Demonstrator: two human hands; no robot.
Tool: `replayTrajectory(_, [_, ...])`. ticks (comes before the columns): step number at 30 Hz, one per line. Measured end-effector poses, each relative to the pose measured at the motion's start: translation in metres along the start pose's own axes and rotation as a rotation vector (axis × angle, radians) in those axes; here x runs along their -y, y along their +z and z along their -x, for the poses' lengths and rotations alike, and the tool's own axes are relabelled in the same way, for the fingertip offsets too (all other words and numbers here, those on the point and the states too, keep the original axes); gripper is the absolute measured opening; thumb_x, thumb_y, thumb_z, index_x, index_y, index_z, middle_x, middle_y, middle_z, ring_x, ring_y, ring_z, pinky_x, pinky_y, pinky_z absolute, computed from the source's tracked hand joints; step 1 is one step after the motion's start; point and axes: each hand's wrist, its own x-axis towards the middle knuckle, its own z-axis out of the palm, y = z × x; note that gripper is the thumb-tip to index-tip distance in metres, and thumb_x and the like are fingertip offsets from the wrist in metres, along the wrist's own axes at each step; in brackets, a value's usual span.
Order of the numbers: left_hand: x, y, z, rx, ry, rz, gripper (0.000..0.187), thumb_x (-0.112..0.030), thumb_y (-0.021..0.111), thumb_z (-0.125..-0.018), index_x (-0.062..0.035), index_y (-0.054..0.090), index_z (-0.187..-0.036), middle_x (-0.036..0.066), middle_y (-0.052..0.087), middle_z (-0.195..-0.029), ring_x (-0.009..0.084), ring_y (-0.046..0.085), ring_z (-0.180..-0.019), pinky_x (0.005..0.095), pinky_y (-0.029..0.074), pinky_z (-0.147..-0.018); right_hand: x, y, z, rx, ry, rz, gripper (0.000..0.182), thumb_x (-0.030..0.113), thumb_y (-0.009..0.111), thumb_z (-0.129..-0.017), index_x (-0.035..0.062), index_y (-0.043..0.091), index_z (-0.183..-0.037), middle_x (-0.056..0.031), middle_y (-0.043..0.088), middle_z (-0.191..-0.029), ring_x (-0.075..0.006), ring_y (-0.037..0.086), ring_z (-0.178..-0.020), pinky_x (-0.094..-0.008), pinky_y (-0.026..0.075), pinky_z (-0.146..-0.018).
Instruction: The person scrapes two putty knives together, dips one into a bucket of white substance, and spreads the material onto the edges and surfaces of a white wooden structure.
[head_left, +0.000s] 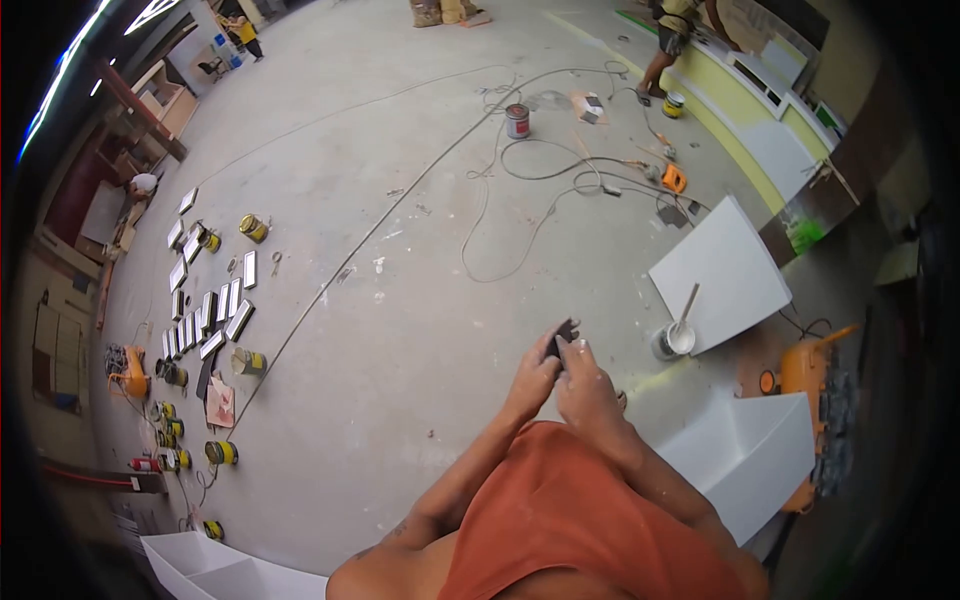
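In front of my orange shirt (545,500), my left hand (533,382) and my right hand (585,385) come together. Their fingers close around a small dark, flat-looking piece (563,334), whose kind I cannot make out; the fingers cover much of it. Pale specks mark the right hand. To the right stands an open can of white paint (675,341) with a stick (688,303) leaning in it. Beside that can is a white panel (722,272).
A hose (385,208) runs across the floor, with loops near a can (517,121). White-topped pieces (208,310) and several paint cans (222,452) lie left. White box-like units (745,450), an orange machine (805,365) and a person (672,45) are right.
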Motion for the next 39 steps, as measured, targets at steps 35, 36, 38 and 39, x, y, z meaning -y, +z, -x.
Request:
replayTrajectory(35, [0.007,-0.007,0.005,-0.081,0.018,-0.056,0.053,-0.038,0.040,-0.107,0.0031,0.054,-0.136,0.005,0.062,-0.118,0.0117,0.056,-0.098,0.0258,0.047,-0.088,-0.009,0.029,0.027,0.068,-0.137,0.099,0.058,0.000,0.051,-0.083,-0.0007,0.038,-0.140,-0.0298,0.047,-0.119,-0.0515,0.053,-0.107,-0.0571,0.045,-0.086])
replayTrajectory(36, [0.006,-0.003,0.007,-0.081,0.017,-0.056,0.053,-0.038,0.040,-0.107,0.0031,0.054,-0.136,0.005,0.062,-0.118,0.0117,0.056,-0.098,0.0258,0.047,-0.088,-0.014,0.028,0.018,0.068,-0.136,0.098,0.058,0.000,0.051,-0.083,-0.0007,0.038,-0.140,-0.0298,0.047,-0.119,-0.0515,0.053,-0.107,-0.0571,0.045,-0.086])
replayTrajectory(38, [0.005,0.007,0.008,-0.077,0.006,0.180,0.056,-0.042,0.036,-0.107,0.0024,0.058,-0.133,0.005,0.064,-0.113,0.0114,0.056,-0.096,0.0253,0.045,-0.086,-0.027,0.023,0.004,0.012,0.001,-0.054,0.062,0.002,0.054,-0.082,-0.0011,0.036,-0.141,-0.0320,0.046,-0.123,-0.0525,0.052,-0.110,-0.0548,0.046,-0.091])
replayTrajectory(39, [0.010,0.003,0.005,-0.086,0.030,0.138,0.055,-0.042,0.037,-0.107,0.0012,0.059,-0.133,0.005,0.065,-0.112,0.0119,0.056,-0.097,0.0257,0.045,-0.085,-0.025,0.023,0.005,-0.013,-0.009,-0.081,0.055,0.002,0.053,-0.081,-0.0011,0.039,-0.135,-0.0344,0.045,-0.124,-0.0540,0.051,-0.111,-0.0560,0.046,-0.091])
